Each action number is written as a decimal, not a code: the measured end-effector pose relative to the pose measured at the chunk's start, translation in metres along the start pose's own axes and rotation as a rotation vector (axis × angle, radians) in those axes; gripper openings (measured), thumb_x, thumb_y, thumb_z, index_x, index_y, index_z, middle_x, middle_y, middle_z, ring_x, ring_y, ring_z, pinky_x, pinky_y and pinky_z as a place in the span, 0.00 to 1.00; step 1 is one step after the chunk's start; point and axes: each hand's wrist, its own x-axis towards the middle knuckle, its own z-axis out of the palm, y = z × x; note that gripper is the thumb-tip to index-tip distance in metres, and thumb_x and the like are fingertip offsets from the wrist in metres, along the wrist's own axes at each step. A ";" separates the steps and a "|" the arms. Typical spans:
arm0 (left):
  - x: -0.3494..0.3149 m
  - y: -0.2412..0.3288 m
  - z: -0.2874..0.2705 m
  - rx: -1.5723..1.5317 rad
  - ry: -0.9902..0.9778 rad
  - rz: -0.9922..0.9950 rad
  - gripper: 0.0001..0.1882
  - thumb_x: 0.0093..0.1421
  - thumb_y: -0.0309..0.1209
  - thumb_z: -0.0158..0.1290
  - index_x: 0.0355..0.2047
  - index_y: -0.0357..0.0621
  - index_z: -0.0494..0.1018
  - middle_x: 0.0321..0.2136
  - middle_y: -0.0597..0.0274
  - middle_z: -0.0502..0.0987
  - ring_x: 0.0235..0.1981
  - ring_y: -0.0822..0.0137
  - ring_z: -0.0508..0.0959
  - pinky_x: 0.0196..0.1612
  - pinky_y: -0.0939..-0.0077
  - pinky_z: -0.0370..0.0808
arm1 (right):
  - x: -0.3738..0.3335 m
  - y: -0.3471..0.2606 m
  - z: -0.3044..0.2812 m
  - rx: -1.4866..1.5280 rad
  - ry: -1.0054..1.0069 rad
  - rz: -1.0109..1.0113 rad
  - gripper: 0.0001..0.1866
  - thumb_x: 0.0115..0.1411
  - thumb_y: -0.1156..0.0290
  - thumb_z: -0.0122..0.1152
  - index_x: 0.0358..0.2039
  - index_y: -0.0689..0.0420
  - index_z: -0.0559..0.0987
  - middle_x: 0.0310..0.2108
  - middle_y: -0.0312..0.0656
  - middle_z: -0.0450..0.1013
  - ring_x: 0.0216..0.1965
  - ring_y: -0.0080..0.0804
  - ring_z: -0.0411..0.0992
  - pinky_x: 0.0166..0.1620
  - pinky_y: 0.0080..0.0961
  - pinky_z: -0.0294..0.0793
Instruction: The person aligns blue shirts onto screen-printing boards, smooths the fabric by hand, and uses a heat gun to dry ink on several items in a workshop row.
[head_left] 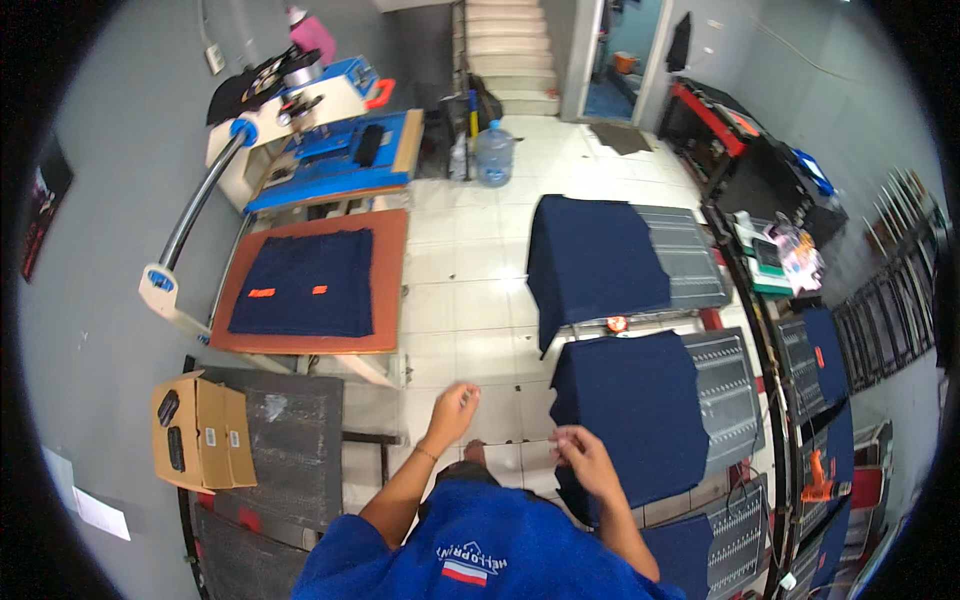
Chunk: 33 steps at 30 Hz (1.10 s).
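My left hand (455,412) is held over the tiled aisle, fingers loosely curled together and nothing visible in it. My right hand (584,458) reaches beside the left edge of a navy cloth panel (635,415), its fingers partly spread and holding nothing I can see. Whether the fingertips touch the cloth I cannot tell. This panel lies over a grey perforated board (727,395), its left side hanging down. Farther off, a second navy panel (598,258) drapes over a similar board (684,258). Part of another navy panel (680,560) shows beneath my right forearm.
At left, a heat press (300,110) stands behind an orange-brown platen (390,300) bearing a folded navy cloth (305,280) with two orange marks. A cardboard box (225,440) sits on a dark board. Ahead is a water jug (494,155); an orange drill (822,482) rests on the right-hand rack.
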 end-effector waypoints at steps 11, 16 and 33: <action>0.152 -0.093 -0.199 0.372 0.628 -0.132 0.14 0.63 0.33 0.50 0.42 0.35 0.75 0.44 0.48 0.76 0.48 0.49 0.73 0.54 0.58 0.67 | 0.105 -0.363 0.133 -0.518 -0.608 -1.583 0.12 0.54 0.73 0.58 0.40 0.59 0.79 0.38 0.43 0.78 0.35 0.34 0.78 0.36 0.25 0.78; 0.188 -0.126 -0.208 0.599 0.522 -0.311 0.30 0.64 0.41 0.50 0.59 0.31 0.63 0.62 0.38 0.61 0.65 0.42 0.58 0.67 0.55 0.53 | 0.156 -0.402 0.123 -0.453 -0.546 -1.742 0.12 0.64 0.65 0.55 0.46 0.56 0.75 0.39 0.39 0.77 0.37 0.36 0.78 0.39 0.24 0.79; 0.502 -0.088 -0.079 0.061 0.293 -0.146 0.20 0.63 0.34 0.53 0.51 0.35 0.72 0.51 0.44 0.75 0.54 0.49 0.73 0.57 0.63 0.68 | 0.620 -0.209 -0.017 -0.123 -0.422 -0.097 0.11 0.67 0.71 0.49 0.46 0.61 0.74 0.40 0.41 0.76 0.37 0.27 0.76 0.39 0.24 0.77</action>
